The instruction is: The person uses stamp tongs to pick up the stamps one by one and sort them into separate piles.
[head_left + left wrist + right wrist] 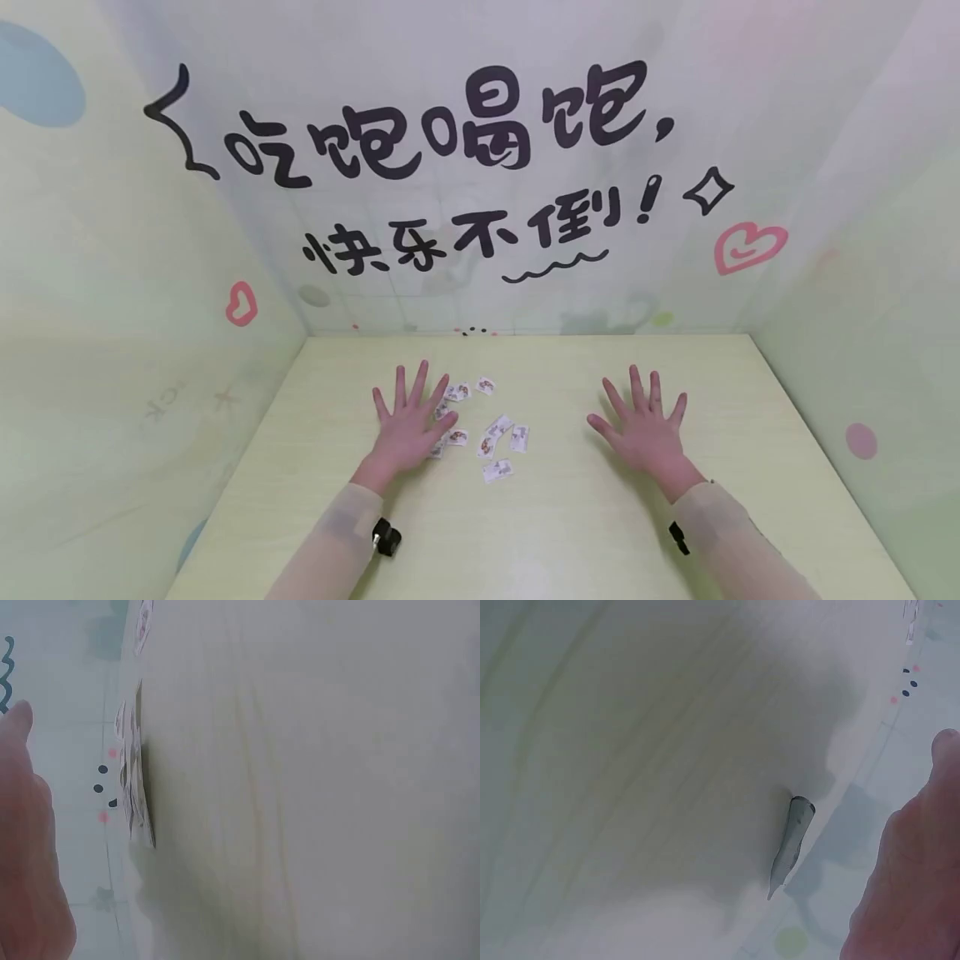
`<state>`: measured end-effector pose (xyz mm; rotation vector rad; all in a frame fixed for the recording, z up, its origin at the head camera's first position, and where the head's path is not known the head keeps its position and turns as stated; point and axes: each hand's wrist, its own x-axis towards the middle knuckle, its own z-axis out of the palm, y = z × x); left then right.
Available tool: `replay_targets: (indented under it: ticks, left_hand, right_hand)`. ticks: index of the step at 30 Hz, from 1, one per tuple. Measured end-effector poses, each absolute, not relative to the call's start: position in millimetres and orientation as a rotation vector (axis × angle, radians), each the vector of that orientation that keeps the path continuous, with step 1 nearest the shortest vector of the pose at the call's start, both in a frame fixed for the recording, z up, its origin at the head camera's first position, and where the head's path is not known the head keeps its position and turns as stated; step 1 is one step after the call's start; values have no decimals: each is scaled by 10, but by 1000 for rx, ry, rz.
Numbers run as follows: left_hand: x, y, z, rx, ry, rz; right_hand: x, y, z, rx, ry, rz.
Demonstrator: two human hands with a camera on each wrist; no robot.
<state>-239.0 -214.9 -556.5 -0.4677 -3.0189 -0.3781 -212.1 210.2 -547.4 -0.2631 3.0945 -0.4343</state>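
Note:
My left hand [408, 433], fingers spread, is over the left of the table and partly covers several small paper pieces [497, 471] printed with coloured pictures. Some of these pieces [135, 780] show edge-on in the left wrist view, apart from the hand. On the right, my right hand [647, 437] is spread too, with nothing in its grasp. A grey, tapered object with a dark-rimmed blunt end [791, 844] lies on the table below that hand in the right wrist view. Its kind is unclear, and the head view does not show it.
The pale wooden table [555, 533] is walled in by printed fabric, with black lettering on the back wall [420, 50]. Side walls [885, 333] stand along its left and right edges. A black wrist device [386, 537] sits at the left sleeve.

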Motion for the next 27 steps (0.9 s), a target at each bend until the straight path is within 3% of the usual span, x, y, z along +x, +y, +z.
replay_targets:
  ticks: [15,27]
  left_hand:
    - [-2232,-1948,-5453,-611,-2839,-811]
    - [-2088,-1639,-5521,-475,-2633,-1284]
  right_hand:
    - [-2095,2315,-5364,-308,3003,-892]
    - [-2049,2571,-5446,169,2775,-1315]
